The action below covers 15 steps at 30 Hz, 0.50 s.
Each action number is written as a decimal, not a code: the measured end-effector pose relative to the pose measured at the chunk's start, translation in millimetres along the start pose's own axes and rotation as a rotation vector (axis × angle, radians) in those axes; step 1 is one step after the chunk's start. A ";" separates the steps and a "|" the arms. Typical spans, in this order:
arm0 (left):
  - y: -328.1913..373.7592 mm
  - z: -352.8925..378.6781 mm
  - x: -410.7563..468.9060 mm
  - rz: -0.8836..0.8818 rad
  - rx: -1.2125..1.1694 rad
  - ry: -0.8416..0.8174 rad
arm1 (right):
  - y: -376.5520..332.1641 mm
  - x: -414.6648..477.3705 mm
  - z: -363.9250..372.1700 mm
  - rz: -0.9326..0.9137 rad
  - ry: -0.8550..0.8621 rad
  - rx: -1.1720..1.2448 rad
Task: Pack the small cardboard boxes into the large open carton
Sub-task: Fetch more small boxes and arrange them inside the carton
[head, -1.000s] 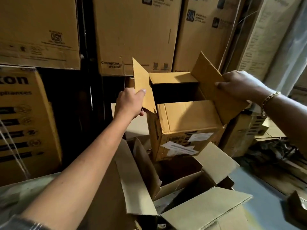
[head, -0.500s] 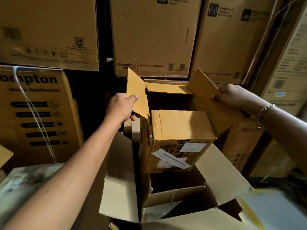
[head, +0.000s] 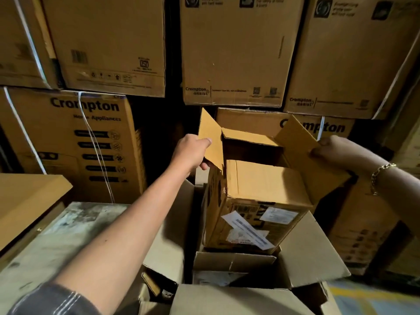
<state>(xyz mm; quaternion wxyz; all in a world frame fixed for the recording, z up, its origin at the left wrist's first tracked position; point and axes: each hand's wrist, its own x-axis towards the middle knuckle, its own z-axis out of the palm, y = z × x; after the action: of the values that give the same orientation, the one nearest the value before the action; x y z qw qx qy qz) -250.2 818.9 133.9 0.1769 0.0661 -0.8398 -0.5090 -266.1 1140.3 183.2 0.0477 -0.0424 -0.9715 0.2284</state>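
The left hand (head: 191,153) and right hand (head: 334,148) each gripped one flap of one small box (head: 261,185) over one carton (head: 313,253).

Your grey desk (head: 75,233) fills the lower left of the frame, its top stained in pale and dark patches. A tan panel (head: 27,196) juts over its left side. The carton (head: 313,253) stands just beside its right edge, bottom hidden, so you cannot tell what it rests on. Blue-and-yellow floor (head: 375,298) shows at lower right.
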 end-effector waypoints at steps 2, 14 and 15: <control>-2.9 4.1 -1.2 -0.001 0.035 -0.021 | 4.8 2.2 6.4 0.008 -0.026 -0.001; -28.9 24.2 15.8 -0.029 0.265 -0.103 | 14.8 18.4 49.3 0.006 -0.115 0.011; -34.6 23.7 16.8 -0.039 0.285 -0.102 | 13.8 21.5 54.0 -0.009 -0.117 0.015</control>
<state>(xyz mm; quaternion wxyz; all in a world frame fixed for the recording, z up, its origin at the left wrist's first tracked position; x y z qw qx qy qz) -276.8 817.4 97.4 0.1132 0.0809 -0.9100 -0.3905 -292.6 1131.1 130.5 -0.0079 -0.0245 -0.9710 0.2376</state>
